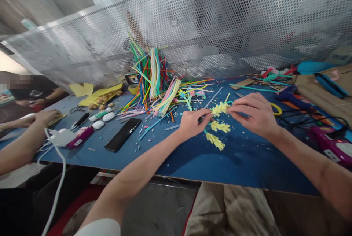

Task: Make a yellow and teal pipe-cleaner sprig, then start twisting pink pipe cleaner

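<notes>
Above the blue tabletop, my left hand (194,122) pinches one end of a yellow pipe-cleaner sprig (220,109) between thumb and fingertips. My right hand (254,115) grips the other end of that sprig, its fingers drawn together. Thin green stems show beside the sprig near the right fingertips. Two more yellow sprigs, a middle one (220,126) and a lower one (216,141), hang below the left fingers on green stems. How these stems join is hidden behind the left hand.
Bundled pipe cleaners (155,78) stand by the perforated metal screen (220,27). A black phone (123,134), white earbud cases (103,120) and a purple power strip (80,137) lie left. Another purple strip (332,144) and black cables are right. Another person's arm (24,140) rests far left.
</notes>
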`<action>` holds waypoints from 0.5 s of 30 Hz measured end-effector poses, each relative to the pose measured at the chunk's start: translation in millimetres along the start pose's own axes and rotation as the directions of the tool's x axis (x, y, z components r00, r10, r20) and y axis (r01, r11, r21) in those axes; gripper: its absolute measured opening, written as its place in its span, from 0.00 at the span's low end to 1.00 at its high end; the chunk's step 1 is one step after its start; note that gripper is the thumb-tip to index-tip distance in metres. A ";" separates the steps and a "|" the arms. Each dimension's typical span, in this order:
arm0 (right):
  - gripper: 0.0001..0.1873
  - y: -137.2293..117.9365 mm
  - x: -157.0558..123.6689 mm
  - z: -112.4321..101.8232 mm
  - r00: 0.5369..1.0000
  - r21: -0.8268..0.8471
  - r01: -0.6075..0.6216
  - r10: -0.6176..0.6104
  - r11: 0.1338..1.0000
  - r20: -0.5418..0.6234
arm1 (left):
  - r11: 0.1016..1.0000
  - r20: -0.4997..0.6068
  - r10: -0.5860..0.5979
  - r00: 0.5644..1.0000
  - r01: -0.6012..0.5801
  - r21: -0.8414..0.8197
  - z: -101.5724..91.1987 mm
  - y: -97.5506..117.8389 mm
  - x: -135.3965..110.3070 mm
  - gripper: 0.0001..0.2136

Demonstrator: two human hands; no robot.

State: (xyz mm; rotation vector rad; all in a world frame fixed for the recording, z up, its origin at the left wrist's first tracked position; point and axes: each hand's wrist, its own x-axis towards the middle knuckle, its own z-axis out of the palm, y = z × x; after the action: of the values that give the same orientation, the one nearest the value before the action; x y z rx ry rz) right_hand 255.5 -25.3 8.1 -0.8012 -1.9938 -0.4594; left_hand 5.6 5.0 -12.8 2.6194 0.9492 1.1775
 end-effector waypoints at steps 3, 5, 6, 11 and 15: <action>0.06 -1.0 0.1 -1.4 0.999 -0.016 0.026 -0.025 1.000 0.029 | 0.998 0.008 -0.013 1.000 0.013 -0.057 -0.6 1.2 0.4 0.09; 0.06 -1.8 0.1 -1.4 0.999 -0.017 0.015 -0.015 1.000 0.033 | 0.994 0.022 -0.022 1.000 0.024 -0.109 -1.4 2.6 1.4 0.10; 0.06 -2.0 0.0 -1.1 1.000 -0.014 0.011 -0.011 1.000 0.026 | 0.991 0.031 -0.023 0.999 0.027 -0.133 -2.0 3.3 2.1 0.10; 0.06 0.0 0.0 0.8 1.000 0.052 -0.024 0.024 0.998 0.011 | 0.982 0.086 -0.031 0.996 0.046 -0.181 -6.8 5.0 5.6 0.13; 0.09 4.1 0.5 -0.8 1.000 0.077 -0.017 0.015 0.997 0.021 | 0.977 0.173 -0.036 0.984 0.071 -0.202 -9.9 3.2 6.8 0.15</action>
State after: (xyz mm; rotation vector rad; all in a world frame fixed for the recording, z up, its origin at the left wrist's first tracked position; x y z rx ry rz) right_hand 258.7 -22.7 9.0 -0.7763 -2.0105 -0.3643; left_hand 3.6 5.0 -0.5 2.4652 0.8129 0.9664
